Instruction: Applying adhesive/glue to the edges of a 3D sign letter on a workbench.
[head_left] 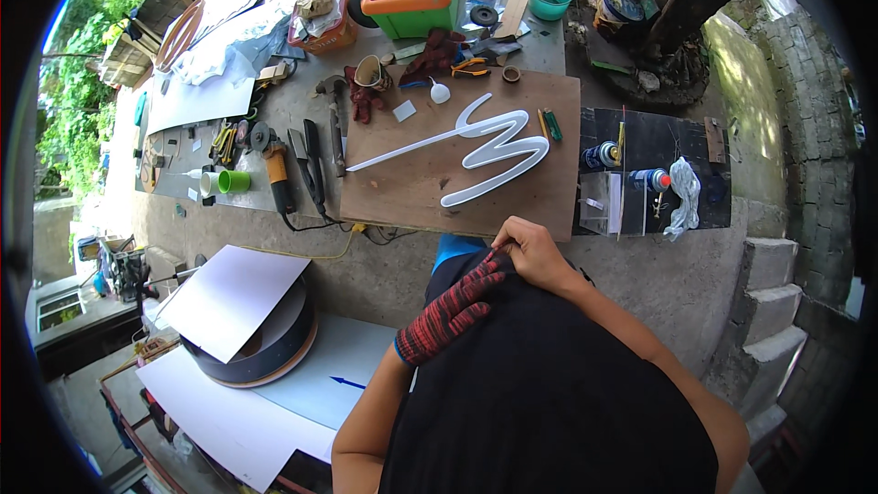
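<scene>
My left hand (450,313) wears a red-and-black knitted glove (437,327) with a blue cuff. Its fingers stretch out toward the upper right, in front of my black shirt (549,384). My bare right hand (532,252) is closed, pinching the fingertip end of that glove. Beyond my hands, on a brown board (393,197), lies a white, curving, script-like shape (503,154) with raised edges. Neither hand touches it. A small white squeeze bottle (439,91), a white square piece (404,111) and orange-handled pliers (471,67) lie at the board's far side.
Left of the board are a hammer (336,123), a flat iron (314,169) and an angle grinder (276,174) with its cord. Spray cans (599,155) stand on the right. White sheets (233,297) rest over a round dark form at lower left. Concrete steps (771,293) rise at right.
</scene>
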`<state>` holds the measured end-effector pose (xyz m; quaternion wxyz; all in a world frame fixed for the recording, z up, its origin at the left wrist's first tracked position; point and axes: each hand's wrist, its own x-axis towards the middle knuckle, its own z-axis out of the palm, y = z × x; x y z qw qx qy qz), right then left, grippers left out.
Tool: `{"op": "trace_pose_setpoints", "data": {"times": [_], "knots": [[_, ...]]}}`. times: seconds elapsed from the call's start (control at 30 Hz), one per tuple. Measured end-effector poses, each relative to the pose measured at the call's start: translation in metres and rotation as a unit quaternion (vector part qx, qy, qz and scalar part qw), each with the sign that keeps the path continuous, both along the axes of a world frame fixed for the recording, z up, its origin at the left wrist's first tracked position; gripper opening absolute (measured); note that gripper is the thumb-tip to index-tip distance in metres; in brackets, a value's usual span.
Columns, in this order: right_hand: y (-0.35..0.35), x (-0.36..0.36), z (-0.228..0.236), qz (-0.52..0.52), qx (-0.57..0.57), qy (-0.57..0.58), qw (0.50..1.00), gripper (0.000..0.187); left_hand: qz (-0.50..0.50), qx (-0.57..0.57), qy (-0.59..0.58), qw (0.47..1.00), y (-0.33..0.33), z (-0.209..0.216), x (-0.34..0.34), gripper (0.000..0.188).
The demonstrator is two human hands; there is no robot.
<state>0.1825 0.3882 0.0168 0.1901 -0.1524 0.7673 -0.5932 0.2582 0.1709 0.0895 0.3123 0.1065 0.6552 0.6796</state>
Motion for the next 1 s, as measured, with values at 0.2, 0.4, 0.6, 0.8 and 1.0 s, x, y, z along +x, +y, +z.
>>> {"op": "trace_pose_setpoints", "data": {"times": [0.2,0.4,0.6,0.8,1.0], "knots": [[-0.003,0.002,0.002,0.003,-0.034,-0.021,0.999,0.011,-0.009,-0.044,-0.009,0.999,-0.005,0.011,0.006,0.056],[-0.001,0.0,0.002,0.003,-0.036,-0.013,0.999,0.012,-0.002,-0.06,-0.023,0.998,-0.005,0.018,0.008,0.057],[0.002,0.0,0.003,-0.014,-0.042,-0.008,0.999,0.012,-0.002,-0.017,-0.002,1.0,-0.009,0.024,0.01,0.056],[0.006,-0.001,0.003,-0.01,-0.037,-0.002,0.999,0.02,0.04,0.05,-0.031,0.997,-0.006,0.031,0.01,0.064],[0.003,-0.001,0.003,-0.006,-0.025,0.003,1.0,0.011,0.074,0.088,-0.073,0.991,-0.014,0.026,0.016,0.066]]}}
